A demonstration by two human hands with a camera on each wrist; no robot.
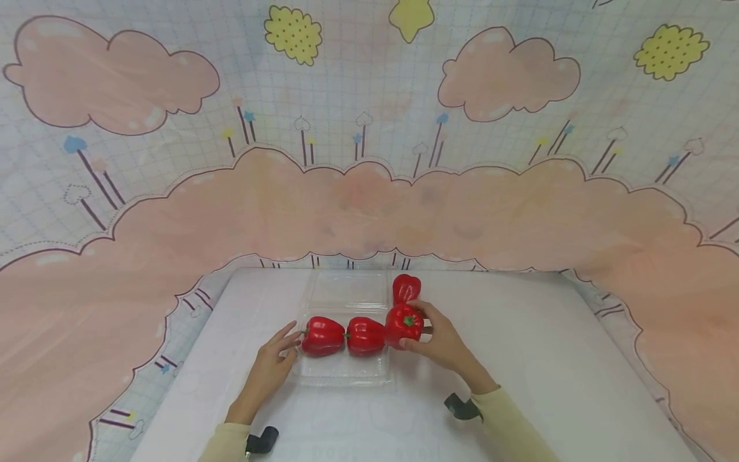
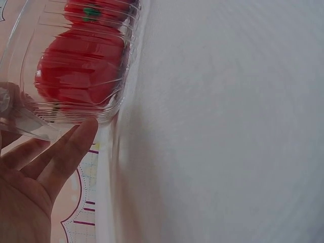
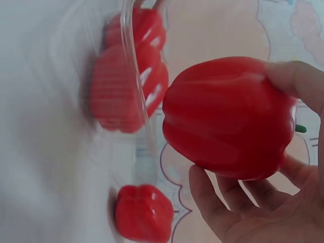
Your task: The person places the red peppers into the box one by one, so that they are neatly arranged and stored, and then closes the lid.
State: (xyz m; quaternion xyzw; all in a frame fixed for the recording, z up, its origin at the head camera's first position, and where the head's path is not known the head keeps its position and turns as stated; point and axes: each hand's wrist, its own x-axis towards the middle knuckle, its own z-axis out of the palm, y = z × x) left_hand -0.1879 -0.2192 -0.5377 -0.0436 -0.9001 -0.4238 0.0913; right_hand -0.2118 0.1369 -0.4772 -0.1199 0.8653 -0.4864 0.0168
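A clear plastic clamshell container (image 1: 340, 372) lies opened out, its lid (image 1: 346, 289) folded back to the far side. Inside, two red bell peppers (image 1: 323, 336) (image 1: 366, 336) lie on their sides in a row, stems to the left. My right hand (image 1: 441, 340) grips another red bell pepper (image 3: 228, 116) at the container's right side, thumb and fingers round its stem end. My left hand (image 1: 271, 362) is at the container's left end, fingers (image 2: 76, 152) fairly straight and touching the rim.
One more red bell pepper (image 1: 407, 289) rests on the white table (image 1: 554, 359), right of the lid and behind my right hand. Beyond the table hangs a patterned cloth (image 1: 404, 212) with clouds. Dark wrist cameras sit at both sleeves.
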